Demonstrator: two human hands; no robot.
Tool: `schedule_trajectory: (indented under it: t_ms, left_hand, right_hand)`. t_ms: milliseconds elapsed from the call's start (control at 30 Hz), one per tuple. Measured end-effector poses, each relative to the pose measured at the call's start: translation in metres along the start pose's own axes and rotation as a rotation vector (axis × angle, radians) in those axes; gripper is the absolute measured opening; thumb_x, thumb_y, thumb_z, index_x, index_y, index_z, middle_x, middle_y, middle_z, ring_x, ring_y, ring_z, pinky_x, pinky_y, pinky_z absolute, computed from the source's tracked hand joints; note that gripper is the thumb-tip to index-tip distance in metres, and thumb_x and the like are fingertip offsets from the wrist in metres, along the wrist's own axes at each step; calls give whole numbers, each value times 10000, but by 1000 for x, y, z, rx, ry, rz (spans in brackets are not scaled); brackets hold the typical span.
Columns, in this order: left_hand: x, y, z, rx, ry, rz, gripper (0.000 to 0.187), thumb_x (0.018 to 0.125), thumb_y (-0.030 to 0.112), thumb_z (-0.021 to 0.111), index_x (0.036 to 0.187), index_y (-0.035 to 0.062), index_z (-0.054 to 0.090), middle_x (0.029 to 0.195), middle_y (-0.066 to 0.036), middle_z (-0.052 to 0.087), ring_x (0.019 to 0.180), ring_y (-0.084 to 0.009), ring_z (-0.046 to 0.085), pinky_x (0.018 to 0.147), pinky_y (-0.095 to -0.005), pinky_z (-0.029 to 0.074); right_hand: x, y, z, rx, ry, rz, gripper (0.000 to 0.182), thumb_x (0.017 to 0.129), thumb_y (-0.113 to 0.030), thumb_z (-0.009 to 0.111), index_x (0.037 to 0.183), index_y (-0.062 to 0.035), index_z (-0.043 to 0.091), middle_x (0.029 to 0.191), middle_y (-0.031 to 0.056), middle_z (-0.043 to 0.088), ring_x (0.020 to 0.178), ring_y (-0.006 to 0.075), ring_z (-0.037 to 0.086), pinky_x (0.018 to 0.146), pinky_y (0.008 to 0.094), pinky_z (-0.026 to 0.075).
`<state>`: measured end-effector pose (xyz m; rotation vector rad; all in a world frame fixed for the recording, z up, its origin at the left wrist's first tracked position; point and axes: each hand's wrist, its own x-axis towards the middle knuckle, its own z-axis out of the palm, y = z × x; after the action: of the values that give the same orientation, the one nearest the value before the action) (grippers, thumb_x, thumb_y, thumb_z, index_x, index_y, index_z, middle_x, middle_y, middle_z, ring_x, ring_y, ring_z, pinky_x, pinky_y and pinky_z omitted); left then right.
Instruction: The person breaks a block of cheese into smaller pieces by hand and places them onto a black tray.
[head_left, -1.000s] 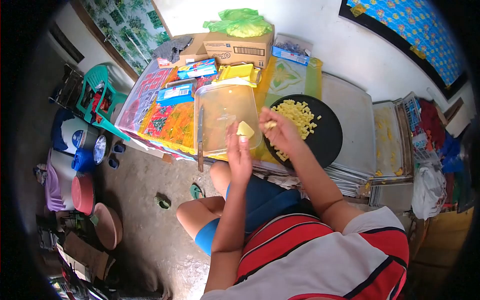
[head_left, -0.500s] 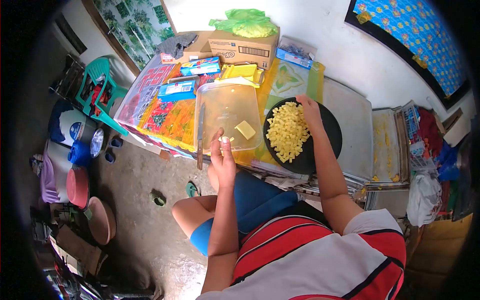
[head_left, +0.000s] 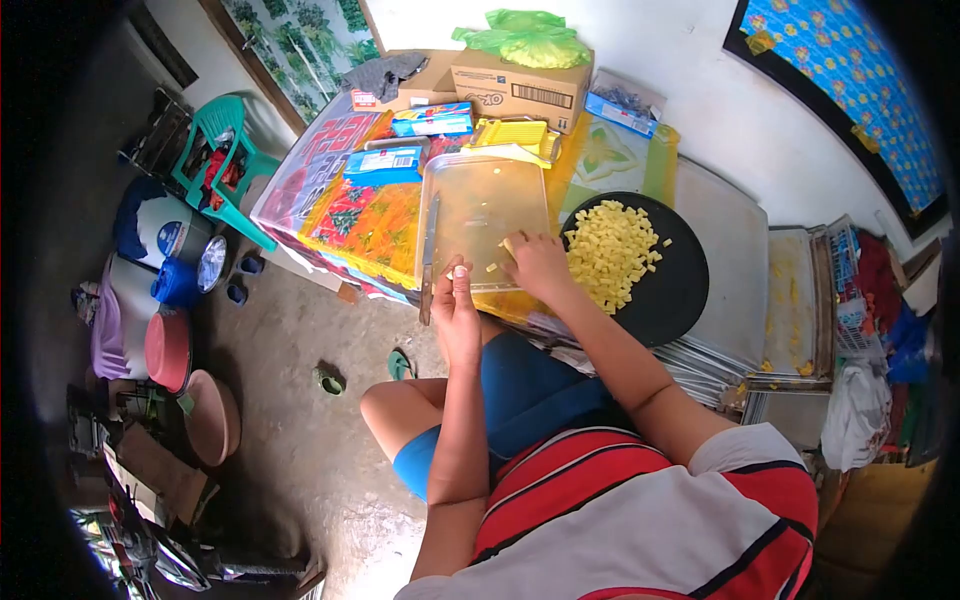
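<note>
My right hand [head_left: 540, 268] is closed over the yellow cheese block [head_left: 507, 245], whose edge shows at the fingertips. It is above the near right part of a clear plastic tray [head_left: 485, 195]. A small cheese piece [head_left: 491, 267] lies beside the fingers. My left hand [head_left: 460, 312] is at the tray's near edge, thumb up and fingers curled; what they hold, if anything, is too small to make out. Next to it, a knife [head_left: 433, 240] lies along the tray's left side, handle toward me. Many cheese cubes [head_left: 612, 250] are heaped on a round black pan [head_left: 680, 285].
Blue boxes [head_left: 385, 165] and a yellow grater-like rack [head_left: 515, 138] lie behind the tray. A cardboard box [head_left: 525, 90] with a green plastic bag [head_left: 525, 38] stands at the back. Metal sheets [head_left: 715, 225] are stacked right. A green chair [head_left: 225, 150] stands left.
My right hand has moved left from the pan's cubes to the cheese block in the tray. Some cubes now lie spread toward the pan's right. The view has shifted slightly.
</note>
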<state>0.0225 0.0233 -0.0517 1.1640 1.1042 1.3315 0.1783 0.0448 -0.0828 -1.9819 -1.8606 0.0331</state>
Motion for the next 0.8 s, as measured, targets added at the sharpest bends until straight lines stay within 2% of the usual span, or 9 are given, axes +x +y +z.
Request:
schedule_trajectory:
  t_ms: [133, 233, 367, 500, 667, 767, 800]
  left_hand:
    - [2, -7, -5, 33, -15, -51, 378, 949, 266, 540, 1160, -45, 576, 1096, -146, 635, 1061, -185, 567, 947, -294, 406]
    - [5, -18, -3, -18, -14, 3, 324, 932, 244, 571, 1132, -9, 599, 966, -65, 649, 898, -113, 582, 768, -245, 449]
    - [4, -13, 1, -161, -103, -210, 353, 929, 276, 575, 1139, -7, 587, 965, -86, 643, 880, -137, 596, 751, -274, 487]
    - [6, 6, 8, -318, -138, -329, 330, 916, 277, 598, 1100, 4, 581, 931, -83, 641, 829, -126, 598, 735, -267, 495]
    - [21, -12, 0, -408, -240, -297, 210, 899, 198, 625, 991, 10, 613, 884, -62, 649, 739, -125, 620, 660, -243, 513]
    - [19, 5, 1, -456, -256, -288, 172, 897, 155, 622, 967, -2, 623, 866, -66, 655, 724, -131, 638, 644, -247, 542]
    - [17, 12, 3, -478, -249, -289, 165, 898, 142, 618, 965, -8, 626, 860, -69, 657, 723, -134, 644, 642, -249, 552]
  right_hand:
    - [8, 6, 1, 112, 14, 71, 478, 727, -163, 678, 1172, -45, 550, 1009, 154, 613, 955, 330, 601, 835, 433, 464]
    - [10, 16, 1, 383, 97, 49, 530, 724, -117, 675, 1226, -42, 523, 1021, 181, 609, 933, 363, 606, 829, 407, 479]
    - [7, 3, -11, 755, 151, -21, 586, 721, -78, 678, 1277, -55, 494, 1066, 193, 596, 989, 378, 585, 874, 389, 468]
    - [-2, -28, -50, 699, 169, -167, 564, 731, -54, 673, 1268, -64, 502, 1127, 182, 564, 1064, 354, 548, 901, 376, 453]
    - [-7, -41, -68, 678, 107, -315, 555, 757, -36, 659, 1286, -63, 491, 1176, 152, 547, 1118, 307, 528, 927, 358, 438]
    - [-8, -31, -76, 961, -44, -256, 529, 806, -36, 644, 1308, -60, 477, 1198, 120, 549, 1069, 221, 568, 896, 325, 464]
    - [-7, -26, -75, 1100, -125, -171, 521, 819, -35, 639, 1313, -54, 472, 1201, 114, 549, 1047, 196, 574, 881, 312, 471]
